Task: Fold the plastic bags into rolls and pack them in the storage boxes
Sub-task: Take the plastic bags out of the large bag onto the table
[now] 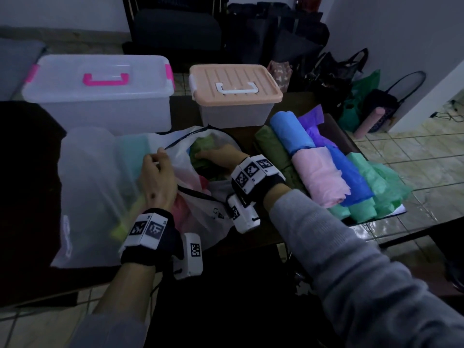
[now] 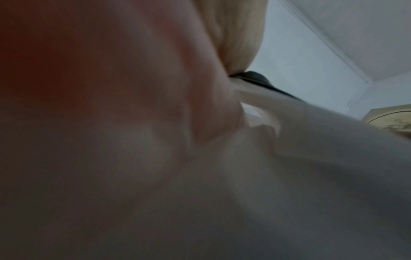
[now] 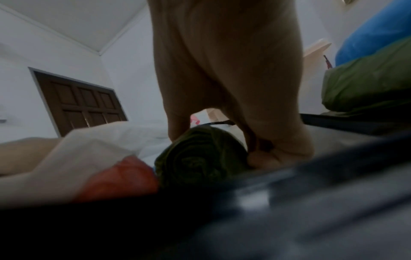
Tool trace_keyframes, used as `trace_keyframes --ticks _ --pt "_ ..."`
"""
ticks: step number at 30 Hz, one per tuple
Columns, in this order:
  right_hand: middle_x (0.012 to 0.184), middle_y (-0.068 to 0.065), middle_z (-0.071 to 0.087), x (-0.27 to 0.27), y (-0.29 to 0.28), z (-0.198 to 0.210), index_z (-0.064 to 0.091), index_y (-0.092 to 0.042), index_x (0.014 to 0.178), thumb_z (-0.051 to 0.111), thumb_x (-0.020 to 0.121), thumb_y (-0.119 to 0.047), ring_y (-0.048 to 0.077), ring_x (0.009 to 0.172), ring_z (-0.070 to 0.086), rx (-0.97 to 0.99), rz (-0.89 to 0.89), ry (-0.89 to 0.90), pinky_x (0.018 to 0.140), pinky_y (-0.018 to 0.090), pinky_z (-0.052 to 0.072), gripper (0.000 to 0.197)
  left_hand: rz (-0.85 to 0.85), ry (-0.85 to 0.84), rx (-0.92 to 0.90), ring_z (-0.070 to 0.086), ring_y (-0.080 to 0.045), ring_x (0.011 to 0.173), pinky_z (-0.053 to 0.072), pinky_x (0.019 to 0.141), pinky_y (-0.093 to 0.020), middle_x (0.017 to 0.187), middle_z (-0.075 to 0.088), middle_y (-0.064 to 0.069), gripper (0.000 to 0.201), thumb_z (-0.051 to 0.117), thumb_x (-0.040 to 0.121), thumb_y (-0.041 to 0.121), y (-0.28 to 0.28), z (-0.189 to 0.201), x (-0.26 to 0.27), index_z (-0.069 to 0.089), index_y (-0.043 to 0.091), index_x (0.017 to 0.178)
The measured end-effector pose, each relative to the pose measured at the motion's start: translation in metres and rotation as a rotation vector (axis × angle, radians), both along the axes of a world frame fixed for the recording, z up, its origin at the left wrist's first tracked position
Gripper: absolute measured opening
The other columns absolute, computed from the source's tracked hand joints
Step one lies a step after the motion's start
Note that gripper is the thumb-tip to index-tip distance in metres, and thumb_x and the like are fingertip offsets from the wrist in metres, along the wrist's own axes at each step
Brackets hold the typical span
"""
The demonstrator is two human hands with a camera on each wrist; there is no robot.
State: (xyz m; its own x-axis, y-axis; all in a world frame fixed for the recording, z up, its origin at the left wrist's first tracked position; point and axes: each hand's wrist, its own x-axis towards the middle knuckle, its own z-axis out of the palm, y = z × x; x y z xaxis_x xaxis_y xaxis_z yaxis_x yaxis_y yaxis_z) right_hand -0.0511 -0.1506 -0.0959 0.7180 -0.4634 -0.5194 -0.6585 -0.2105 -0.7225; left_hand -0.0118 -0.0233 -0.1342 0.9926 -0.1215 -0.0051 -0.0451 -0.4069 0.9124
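The left hand pinches the rim of the big white bag and holds it open on the worktop. The right hand is inside, its grip curled round a green roll with a red bag beside it. If the left pinch slips, the thin rim could flop shut on the hand. A fast pull could let the roll come loose. To the right lie more colored rolls. Farther back stand the peach-lid box and the pink-handle box, both lids still on, so packing may have to wait.
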Motion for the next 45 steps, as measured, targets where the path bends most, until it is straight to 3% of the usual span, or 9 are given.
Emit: trace_keyframes --ticks 4,9,15,17,21,25,33,41,45 --pt "0.135 0.017 0.05 -0.005 -0.01 0.001 0.042 0.001 0.136 0.061 0.089 -0.033 0.029 0.121 0.05 0.053 -0.048 0.04 0.097 0.031 0.043 0.06 0.002 -0.013 0.0 0.053 -0.03 0.095 0.032 0.073 -0.028 0.104 0.058 -0.018 0.041 0.032 0.101 0.034 0.002 -0.002 0.003 0.053 -0.001 0.104" --pt "0.114 0.018 0.063 -0.024 -0.031 0.01 0.054 0.001 0.125 0.07 0.078 -0.028 0.034 0.107 0.061 0.155 -0.151 0.012 0.093 0.043 0.051 0.057 0.027 -0.021 0.011 0.053 -0.035 0.104 0.034 0.081 -0.033 0.114 0.058 -0.025 0.043 0.032 0.102 0.032 0.003 0.001 0.002 0.053 -0.005 0.108" --pt "0.098 0.01 0.066 -0.056 -0.065 0.029 0.065 -0.012 0.098 0.066 0.077 -0.022 0.024 0.082 0.063 0.144 -0.298 -0.114 0.065 0.028 0.052 0.023 0.023 -0.018 0.022 0.052 -0.035 0.106 0.034 0.082 -0.034 0.117 0.057 -0.025 0.043 0.031 0.102 0.031 0.004 0.002 0.002 0.052 -0.006 0.11" --pt "0.1 0.01 0.066 -0.062 -0.072 0.03 0.064 -0.008 0.1 0.067 0.08 -0.024 0.021 0.08 0.062 -0.023 -0.351 -0.188 0.062 0.025 0.051 0.025 0.026 -0.02 0.028 0.051 -0.036 0.106 0.033 0.082 -0.034 0.117 0.057 -0.026 0.043 0.031 0.102 0.03 0.004 0.002 0.001 0.052 -0.006 0.11" --pt "0.121 0.016 0.056 -0.065 -0.077 0.018 0.045 0.003 0.123 0.068 0.082 -0.029 0.03 0.113 0.053 -0.481 -0.322 -0.135 0.081 0.03 0.04 0.057 0.049 -0.016 0.04 0.051 -0.036 0.108 0.033 0.084 -0.034 0.119 0.056 -0.026 0.043 0.032 0.102 0.03 0.006 0.001 0.004 0.052 -0.006 0.111" --pt "0.124 0.021 0.052 -0.064 -0.071 0.001 0.032 0.004 0.129 0.068 0.081 -0.022 0.035 0.117 0.05 -0.534 -0.274 -0.09 0.088 0.036 0.04 0.066 0.085 -0.006 0.073 0.049 -0.04 0.113 0.033 0.088 -0.037 0.125 0.053 -0.028 0.043 0.031 0.101 0.028 0.01 0.001 0.011 0.051 -0.006 0.116" --pt "0.132 0.023 0.033 -0.056 -0.063 -0.025 0.021 -0.024 0.147 0.055 0.087 -0.015 0.044 0.12 0.039 -0.684 -0.117 -0.014 0.1 0.045 0.035 0.07 0.161 0.018 0.07 0.05 -0.039 0.113 0.037 0.091 -0.038 0.125 0.054 -0.028 0.046 0.031 0.101 0.03 0.024 -0.005 0.03 0.054 -0.006 0.118" --pt "0.14 0.017 0.032 -0.055 -0.053 -0.051 0.026 -0.016 0.145 0.047 0.093 -0.028 0.034 0.126 0.031 -0.995 -0.041 0.17 0.099 0.042 0.029 0.057 0.192 -0.005 0.09 0.049 -0.041 0.115 0.035 0.094 -0.037 0.125 0.054 -0.03 0.046 0.03 0.102 0.027 0.038 -0.001 0.038 0.057 -0.006 0.119" --pt "0.157 0.009 0.002 -0.057 -0.055 -0.057 0.014 -0.009 0.15 0.044 0.094 -0.042 0.034 0.141 0.01 -1.022 -0.01 0.198 0.109 0.05 0.017 0.071 0.095 0.049 0.181 0.048 -0.041 0.117 0.035 0.096 -0.038 0.13 0.051 -0.028 0.046 0.026 0.102 0.03 0.037 0.01 0.028 0.053 -0.003 0.121"
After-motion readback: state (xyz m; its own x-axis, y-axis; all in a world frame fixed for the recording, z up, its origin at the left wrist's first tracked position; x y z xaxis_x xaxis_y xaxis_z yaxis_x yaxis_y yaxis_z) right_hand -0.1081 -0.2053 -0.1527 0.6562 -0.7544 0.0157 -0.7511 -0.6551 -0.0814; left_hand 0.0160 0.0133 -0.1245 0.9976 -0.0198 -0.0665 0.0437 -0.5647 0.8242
